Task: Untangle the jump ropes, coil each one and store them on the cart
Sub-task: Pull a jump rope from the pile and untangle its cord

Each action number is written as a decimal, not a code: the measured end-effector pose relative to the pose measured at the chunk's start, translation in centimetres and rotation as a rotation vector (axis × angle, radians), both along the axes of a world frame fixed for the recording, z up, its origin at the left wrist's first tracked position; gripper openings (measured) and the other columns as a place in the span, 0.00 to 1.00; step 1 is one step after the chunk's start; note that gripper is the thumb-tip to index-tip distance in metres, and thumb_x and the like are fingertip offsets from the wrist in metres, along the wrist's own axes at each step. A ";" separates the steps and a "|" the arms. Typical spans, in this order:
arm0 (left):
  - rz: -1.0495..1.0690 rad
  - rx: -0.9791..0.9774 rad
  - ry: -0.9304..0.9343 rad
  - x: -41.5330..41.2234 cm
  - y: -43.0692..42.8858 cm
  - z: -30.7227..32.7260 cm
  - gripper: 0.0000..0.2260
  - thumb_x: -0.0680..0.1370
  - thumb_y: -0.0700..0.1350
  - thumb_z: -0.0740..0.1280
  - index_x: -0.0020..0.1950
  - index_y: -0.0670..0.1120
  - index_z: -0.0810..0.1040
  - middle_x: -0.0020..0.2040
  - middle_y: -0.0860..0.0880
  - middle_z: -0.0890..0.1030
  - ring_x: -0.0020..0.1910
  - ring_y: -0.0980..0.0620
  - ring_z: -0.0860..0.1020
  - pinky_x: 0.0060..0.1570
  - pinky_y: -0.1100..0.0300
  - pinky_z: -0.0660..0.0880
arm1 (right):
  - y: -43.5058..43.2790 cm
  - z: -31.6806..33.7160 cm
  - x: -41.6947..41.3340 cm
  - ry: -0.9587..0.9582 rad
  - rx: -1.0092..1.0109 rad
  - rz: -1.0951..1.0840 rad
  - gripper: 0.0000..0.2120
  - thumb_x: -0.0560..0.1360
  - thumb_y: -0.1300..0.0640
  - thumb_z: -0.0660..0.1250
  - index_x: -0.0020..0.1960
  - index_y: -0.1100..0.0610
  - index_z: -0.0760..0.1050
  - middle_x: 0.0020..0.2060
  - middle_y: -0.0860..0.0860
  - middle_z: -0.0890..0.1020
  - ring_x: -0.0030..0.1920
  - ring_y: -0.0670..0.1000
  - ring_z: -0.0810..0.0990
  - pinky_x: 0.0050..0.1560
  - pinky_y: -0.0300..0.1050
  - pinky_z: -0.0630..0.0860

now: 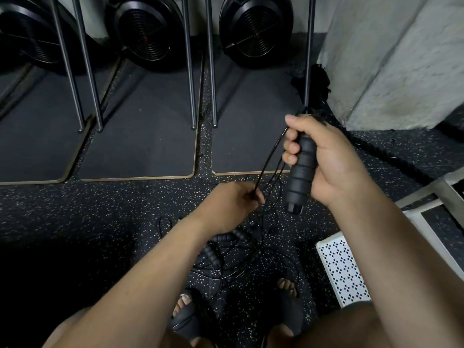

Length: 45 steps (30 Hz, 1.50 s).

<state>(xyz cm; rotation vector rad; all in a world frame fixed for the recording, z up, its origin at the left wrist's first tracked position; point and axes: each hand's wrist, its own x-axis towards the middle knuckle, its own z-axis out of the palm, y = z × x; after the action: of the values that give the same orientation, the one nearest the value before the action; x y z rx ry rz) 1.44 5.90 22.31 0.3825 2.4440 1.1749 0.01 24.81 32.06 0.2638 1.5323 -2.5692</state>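
Observation:
My right hand [324, 156] grips a black ribbed jump rope handle [300, 177], held upright above the floor. A thin black cord [270, 156] runs from the top of that handle down to my left hand [231, 204], which pinches it lower and to the left. More cord strands hang between the two hands. Below them a tangled heap of black jump ropes [241, 259] with other ribbed handles lies on the speckled floor between my feet. A white perforated cart shelf [342, 270] shows at the lower right.
Three dark mats [140, 136] with thin metal legs [190, 71] and black fan wheels [253, 31] stand ahead. A thick black battle rope [376, 151] runs along the floor by the concrete wall [401, 59] at the right. My sandalled feet [185, 317] are at the bottom.

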 end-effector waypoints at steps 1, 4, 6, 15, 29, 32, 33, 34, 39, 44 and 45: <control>0.003 -0.017 0.013 0.0 0.0 0.1 0.10 0.84 0.41 0.68 0.51 0.55 0.85 0.41 0.56 0.84 0.39 0.52 0.81 0.43 0.55 0.79 | 0.2 -0.1 -0.1 -0.012 -0.003 -0.018 0.10 0.80 0.62 0.72 0.43 0.54 0.74 0.35 0.50 0.77 0.31 0.46 0.72 0.29 0.39 0.70; 0.006 -0.078 0.053 -0.3 -0.1 0.1 0.10 0.85 0.43 0.68 0.50 0.56 0.85 0.40 0.52 0.85 0.35 0.48 0.79 0.38 0.54 0.76 | 0.6 -0.7 -0.5 -0.043 0.002 -0.047 0.07 0.80 0.60 0.73 0.46 0.55 0.76 0.37 0.50 0.79 0.32 0.46 0.73 0.29 0.39 0.71; 0.024 -0.053 0.055 -0.4 -0.1 0.1 0.09 0.84 0.43 0.69 0.50 0.55 0.85 0.41 0.52 0.86 0.35 0.54 0.80 0.40 0.57 0.76 | 0.7 -1.2 -0.6 -0.073 0.055 -0.041 0.04 0.79 0.60 0.73 0.49 0.57 0.78 0.38 0.51 0.82 0.32 0.47 0.74 0.29 0.40 0.72; 0.369 0.397 0.112 -1.8 -1.0 2.0 0.07 0.84 0.43 0.72 0.46 0.45 0.79 0.46 0.46 0.88 0.44 0.50 0.85 0.45 0.55 0.79 | -1.6 -5.0 0.7 -0.145 0.884 0.485 0.06 0.76 0.66 0.72 0.53 0.62 0.80 0.32 0.52 0.83 0.29 0.49 0.78 0.29 0.44 0.72; 0.587 0.659 0.003 -1.8 -1.6 4.3 0.10 0.86 0.48 0.67 0.51 0.43 0.82 0.43 0.49 0.87 0.42 0.53 0.84 0.43 0.59 0.75 | -4.0 -5.1 0.8 -0.009 0.849 0.312 0.01 0.77 0.63 0.71 0.46 0.59 0.80 0.33 0.51 0.84 0.28 0.48 0.78 0.28 0.45 0.72; 0.546 0.571 -0.076 -1.5 -1.3 4.0 0.14 0.85 0.43 0.59 0.55 0.46 0.85 0.49 0.48 0.89 0.48 0.52 0.85 0.49 0.53 0.75 | -3.4 -3.7 0.8 0.018 0.696 0.259 0.02 0.78 0.65 0.70 0.49 0.64 0.80 0.33 0.52 0.82 0.31 0.50 0.76 0.28 0.45 0.71; 0.495 0.545 -0.106 -1.4 -1.2 3.9 0.15 0.84 0.41 0.57 0.54 0.46 0.85 0.49 0.47 0.88 0.48 0.52 0.84 0.50 0.52 0.74 | -3.2 -3.1 0.8 0.034 0.635 0.239 0.02 0.78 0.66 0.70 0.49 0.66 0.79 0.33 0.53 0.81 0.30 0.50 0.75 0.28 0.45 0.70; 0.429 0.519 -0.139 -1.2 -1.0 3.8 0.15 0.83 0.38 0.57 0.53 0.46 0.84 0.49 0.46 0.88 0.48 0.53 0.84 0.49 0.53 0.74 | -3.0 -2.7 0.9 0.050 0.564 0.220 0.02 0.78 0.66 0.70 0.48 0.66 0.79 0.32 0.54 0.80 0.30 0.50 0.74 0.28 0.44 0.70; 0.199 0.423 -0.294 0.0 0.3 3.7 0.16 0.87 0.41 0.56 0.55 0.43 0.85 0.54 0.45 0.89 0.54 0.50 0.86 0.49 0.63 0.75 | -1.9 -0.6 0.9 0.047 0.212 0.129 0.02 0.80 0.66 0.69 0.51 0.61 0.76 0.33 0.53 0.76 0.29 0.49 0.71 0.27 0.41 0.69; 0.151 0.473 -0.395 0.6 1.3 3.7 0.21 0.90 0.48 0.55 0.60 0.36 0.83 0.55 0.39 0.87 0.50 0.52 0.85 0.51 0.63 0.76 | -0.3 -0.3 -0.2 -0.027 0.027 -0.044 0.06 0.81 0.64 0.68 0.46 0.56 0.77 0.34 0.51 0.75 0.30 0.47 0.72 0.28 0.40 0.70; 0.144 0.477 -0.392 0.6 1.4 3.6 0.21 0.89 0.49 0.56 0.59 0.36 0.83 0.54 0.39 0.88 0.49 0.53 0.84 0.52 0.61 0.76 | -0.1 -0.4 -0.4 -0.047 0.006 -0.080 0.06 0.80 0.64 0.69 0.46 0.56 0.76 0.34 0.50 0.75 0.30 0.47 0.72 0.28 0.40 0.70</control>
<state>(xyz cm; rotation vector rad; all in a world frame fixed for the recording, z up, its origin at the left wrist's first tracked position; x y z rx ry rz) 2.07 7.25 25.87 0.0908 1.8701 1.7150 -0.42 24.74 31.63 0.3911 1.5433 -2.5991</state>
